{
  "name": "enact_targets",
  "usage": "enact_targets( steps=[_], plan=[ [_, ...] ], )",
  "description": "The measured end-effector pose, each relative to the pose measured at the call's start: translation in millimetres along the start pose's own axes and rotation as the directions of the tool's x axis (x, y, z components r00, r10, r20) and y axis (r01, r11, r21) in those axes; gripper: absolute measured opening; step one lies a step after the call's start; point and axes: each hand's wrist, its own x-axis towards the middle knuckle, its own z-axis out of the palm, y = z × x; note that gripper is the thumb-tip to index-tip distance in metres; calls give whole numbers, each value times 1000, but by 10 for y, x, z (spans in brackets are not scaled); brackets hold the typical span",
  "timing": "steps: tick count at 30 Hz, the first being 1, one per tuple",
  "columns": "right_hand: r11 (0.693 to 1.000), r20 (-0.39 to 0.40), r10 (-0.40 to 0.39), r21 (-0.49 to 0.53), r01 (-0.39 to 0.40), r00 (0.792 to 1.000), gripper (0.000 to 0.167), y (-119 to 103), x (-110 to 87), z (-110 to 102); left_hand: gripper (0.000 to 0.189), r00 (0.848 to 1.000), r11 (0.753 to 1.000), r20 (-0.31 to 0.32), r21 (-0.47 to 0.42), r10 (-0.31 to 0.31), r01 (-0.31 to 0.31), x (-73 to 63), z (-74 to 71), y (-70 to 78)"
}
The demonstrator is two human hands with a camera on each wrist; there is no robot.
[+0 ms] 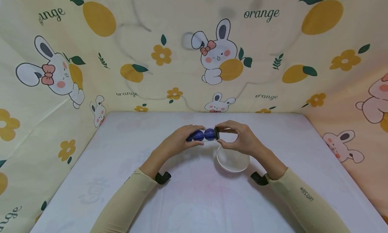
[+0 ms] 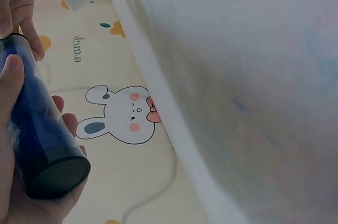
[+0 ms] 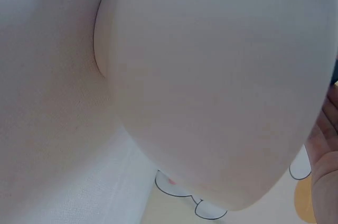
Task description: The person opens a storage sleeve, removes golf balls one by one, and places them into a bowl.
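A clear tube (image 1: 204, 135) with blue balls inside is held level above the table, its length running left to right. My left hand (image 1: 177, 140) grips its left part, fingers behind and thumb in front. With fingertips and thumb, my right hand (image 1: 244, 137) pinches the dark cap (image 1: 216, 133) at the right end. The left wrist view shows the tube's other dark end (image 2: 59, 176) beyond the left palm. Just below the right hand stands a white bowl (image 1: 233, 160), which fills most of the right wrist view and partly hides that hand (image 3: 325, 166).
The white-covered table (image 1: 188, 199) is bordered behind and at both sides by a printed curtain (image 1: 175, 24) with rabbits and oranges. Dark wrist mounts (image 1: 259, 178) stick out below both sleeves (image 1: 298, 196).
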Motion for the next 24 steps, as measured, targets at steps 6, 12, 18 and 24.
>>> enact_targets(
  steps=[6, 12, 18, 24],
  plan=[
    [1000, 18, -16, 11, 16, 1000, 57, 16, 15, -9, 62, 1000, 1000, 15, -16, -8, 9, -11, -11, -12],
    [999, 33, -32, 31, 31, 999, 55, 22, 26, -36, 61, 999, 999, 14, -22, 46, -46, 0, -26, -42],
    [999, 23, -46, 26, 46, 999, 54, 25, 46, -44, 60, 998, 998, 9, -32, 62, -61, 13, -44, -54],
    [999, -7, -36, 2, 36, 999, 51, -2, 53, -27, 59, 999, 999, -11, -13, 52, -52, 19, -61, -37]
  ],
)
